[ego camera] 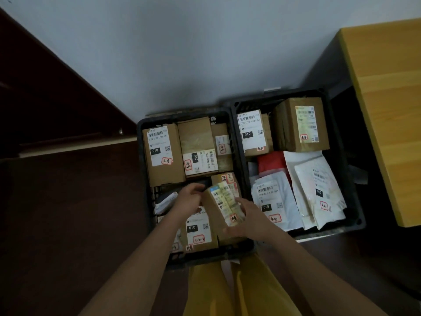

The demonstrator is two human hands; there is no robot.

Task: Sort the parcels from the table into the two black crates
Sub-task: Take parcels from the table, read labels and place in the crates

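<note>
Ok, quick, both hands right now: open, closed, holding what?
Left hand: grips the top end of the cardboard parcel over the left crate.
Right hand: holds the same parcel's lower side.

A parcel-sorting corner indoors: two black crates (237, 124) of labelled parcels (163, 153) sit on dark floor (68, 213) against a white wall (182, 53), beside a wooden table (387, 99).
</note>
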